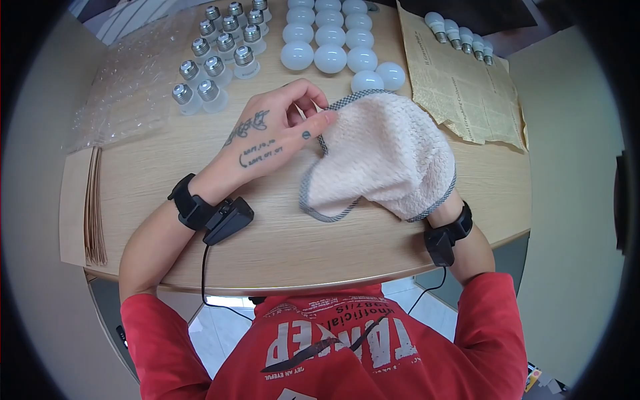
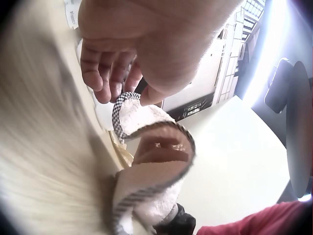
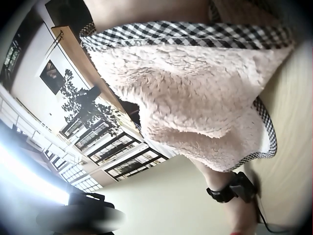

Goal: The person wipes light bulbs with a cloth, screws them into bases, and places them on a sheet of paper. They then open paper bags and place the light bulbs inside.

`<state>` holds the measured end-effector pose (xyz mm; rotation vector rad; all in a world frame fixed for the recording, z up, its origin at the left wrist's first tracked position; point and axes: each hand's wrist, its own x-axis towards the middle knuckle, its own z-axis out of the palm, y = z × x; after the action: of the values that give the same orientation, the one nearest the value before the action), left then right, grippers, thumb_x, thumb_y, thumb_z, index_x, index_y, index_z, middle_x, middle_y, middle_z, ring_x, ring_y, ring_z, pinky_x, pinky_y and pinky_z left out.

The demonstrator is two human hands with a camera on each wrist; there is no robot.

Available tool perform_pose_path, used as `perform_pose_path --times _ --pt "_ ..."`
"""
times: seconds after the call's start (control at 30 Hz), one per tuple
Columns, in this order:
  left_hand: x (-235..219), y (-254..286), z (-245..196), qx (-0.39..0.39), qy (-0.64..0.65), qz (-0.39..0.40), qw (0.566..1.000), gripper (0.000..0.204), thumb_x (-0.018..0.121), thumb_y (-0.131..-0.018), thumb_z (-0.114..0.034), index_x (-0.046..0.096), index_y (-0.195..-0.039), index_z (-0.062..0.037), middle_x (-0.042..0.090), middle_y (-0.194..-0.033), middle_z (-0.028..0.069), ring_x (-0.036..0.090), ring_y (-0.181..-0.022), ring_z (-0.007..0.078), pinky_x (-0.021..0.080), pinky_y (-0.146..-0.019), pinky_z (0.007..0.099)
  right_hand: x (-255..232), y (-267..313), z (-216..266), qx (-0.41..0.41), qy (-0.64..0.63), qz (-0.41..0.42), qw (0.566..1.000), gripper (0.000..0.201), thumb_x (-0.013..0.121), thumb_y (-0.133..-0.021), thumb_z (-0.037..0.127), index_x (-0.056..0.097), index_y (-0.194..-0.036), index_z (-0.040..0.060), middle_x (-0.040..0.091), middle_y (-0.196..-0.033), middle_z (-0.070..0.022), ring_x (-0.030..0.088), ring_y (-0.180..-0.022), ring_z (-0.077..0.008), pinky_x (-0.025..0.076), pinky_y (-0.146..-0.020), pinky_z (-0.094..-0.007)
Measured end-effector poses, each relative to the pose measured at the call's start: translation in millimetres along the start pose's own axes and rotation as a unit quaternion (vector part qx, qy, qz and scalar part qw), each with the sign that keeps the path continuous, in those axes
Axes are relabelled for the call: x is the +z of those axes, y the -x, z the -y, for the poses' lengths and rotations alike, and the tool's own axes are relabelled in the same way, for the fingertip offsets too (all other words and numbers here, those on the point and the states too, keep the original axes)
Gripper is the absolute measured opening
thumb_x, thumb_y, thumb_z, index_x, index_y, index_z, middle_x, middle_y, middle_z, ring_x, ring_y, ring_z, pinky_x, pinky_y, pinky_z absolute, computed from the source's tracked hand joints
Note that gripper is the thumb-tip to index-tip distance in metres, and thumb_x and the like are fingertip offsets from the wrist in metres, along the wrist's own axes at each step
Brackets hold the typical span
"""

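Observation:
A fluffy pale pink cloth (image 1: 393,143) with a checked border is spread over the right hand (image 1: 443,211), covering it down to the wrist. My left hand (image 1: 267,137) pinches the cloth's upper left edge between thumb and fingers. In the left wrist view, the left hand (image 2: 146,41) holds the edge of the cloth (image 2: 142,115), and skin of the right hand (image 2: 161,152) shows inside the fold, its finger pose unclear. The fleecy side of the cloth (image 3: 190,88) fills much of the right wrist view and hides the fingers beneath.
Upturned bulbs (image 1: 227,47) with metal bases stand at back left, beside bubble wrap (image 1: 127,93). Rows of round white bulbs (image 1: 330,59) lie at back centre. Several small bulbs (image 1: 452,32) rest on printed brown paper (image 1: 460,93). Folded brown paper (image 1: 95,207) lies at far left.

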<state>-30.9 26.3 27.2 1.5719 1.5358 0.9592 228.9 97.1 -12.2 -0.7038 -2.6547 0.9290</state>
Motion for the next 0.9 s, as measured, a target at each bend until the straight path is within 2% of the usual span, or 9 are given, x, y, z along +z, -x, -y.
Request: perform_pose_path --times 0.33,0.37,0.4,0.43,0.5,0.57,0.63,0.73,0.9 --pt "8 -20 -6 0.073 -0.113 -0.022 0.991 0.024 0.061 -0.096 -0.023 0.063 -0.113 -0.0056 0.065 -0.084 0.0067 0.059 -0.068 0.0131 0.049 -0.061 0.0284 -5 13 2 0.010 0.163 0.009 0.987 0.075 0.072 -0.087 0.044 0.038 -0.147 0.0123 0.043 -0.145 -0.0117 0.043 -0.132 -0.0296 0.029 -0.116 -0.0421" --pt "12 -26 -3 0.132 -0.157 -0.048 0.978 0.027 0.061 -0.095 -0.021 0.062 -0.117 -0.0063 0.065 -0.084 0.0087 0.061 -0.068 0.0165 0.050 -0.061 0.0301 -5 14 2 0.066 -0.082 -0.011 0.994 0.076 0.071 -0.088 0.043 0.036 -0.147 0.0121 0.043 -0.145 -0.0118 0.043 -0.132 -0.0289 0.030 -0.116 -0.0421" --pt "19 -34 3 0.192 -0.202 -0.074 0.958 0.029 0.061 -0.095 -0.020 0.060 -0.121 -0.0069 0.065 -0.085 0.0107 0.062 -0.069 0.0199 0.051 -0.062 0.0318 -3 14 1 0.117 -0.322 -0.030 0.939 0.076 0.071 -0.089 0.041 0.034 -0.148 0.0119 0.042 -0.145 -0.0119 0.043 -0.132 -0.0281 0.031 -0.116 -0.0422" --pt "23 -40 2 0.250 -0.246 -0.098 0.931 0.033 0.061 -0.094 -0.019 0.059 -0.125 -0.0076 0.065 -0.085 0.0127 0.064 -0.069 0.0233 0.052 -0.063 0.0335 -2 14 0 0.162 -0.542 -0.048 0.823 0.076 0.070 -0.089 0.040 0.032 -0.149 0.0117 0.042 -0.145 -0.0121 0.043 -0.132 -0.0274 0.032 -0.115 -0.0423" --pt "32 -51 -4 0.218 -0.318 -0.073 0.920 0.038 0.061 -0.094 -0.018 0.055 -0.130 -0.0095 0.065 -0.088 0.0148 0.065 -0.072 0.0286 0.053 -0.064 0.0367 -4 14 -4 0.149 -0.354 -0.031 0.923 0.075 0.069 -0.091 0.035 0.029 -0.149 0.0112 0.042 -0.145 -0.0121 0.043 -0.132 -0.0258 0.035 -0.115 -0.0420" --pt "39 -57 -9 0.191 -0.359 -0.051 0.912 0.041 0.061 -0.093 -0.018 0.054 -0.133 -0.0111 0.066 -0.090 0.0159 0.066 -0.074 0.0317 0.054 -0.066 0.0392 -4 16 -9 0.140 -0.382 -0.038 0.913 0.073 0.068 -0.093 0.031 0.027 -0.150 0.0112 0.041 -0.145 -0.0120 0.043 -0.132 -0.0248 0.037 -0.114 -0.0416" --pt "45 -60 -9 0.168 -0.372 -0.030 0.912 0.042 0.062 -0.093 -0.019 0.053 -0.134 -0.0124 0.066 -0.092 0.0162 0.066 -0.076 0.0327 0.054 -0.067 0.0409 -1 17 -11 0.129 -0.617 -0.069 0.774 0.071 0.066 -0.094 0.027 0.026 -0.150 0.0116 0.041 -0.145 -0.0117 0.044 -0.132 -0.0245 0.039 -0.113 -0.0412" --pt "44 -56 -9 0.187 -0.372 -0.038 0.908 0.041 0.062 -0.093 -0.021 0.054 -0.132 -0.0134 0.066 -0.092 0.0160 0.067 -0.076 0.0322 0.054 -0.066 0.0414 -2 16 -6 0.131 -0.663 -0.073 0.734 0.069 0.065 -0.095 0.027 0.027 -0.150 0.0127 0.042 -0.145 -0.0119 0.044 -0.132 -0.0246 0.040 -0.113 -0.0411" --pt "39 -45 -10 0.187 -0.371 -0.044 0.908 0.037 0.062 -0.093 -0.024 0.056 -0.127 -0.0131 0.065 -0.095 0.0147 0.067 -0.079 0.0319 0.054 -0.066 0.0411 15 13 -25 0.087 -0.577 -0.078 0.809 0.070 0.067 -0.094 0.027 0.027 -0.150 0.0135 0.041 -0.145 -0.0121 0.045 -0.132 -0.0247 0.040 -0.113 -0.0409"
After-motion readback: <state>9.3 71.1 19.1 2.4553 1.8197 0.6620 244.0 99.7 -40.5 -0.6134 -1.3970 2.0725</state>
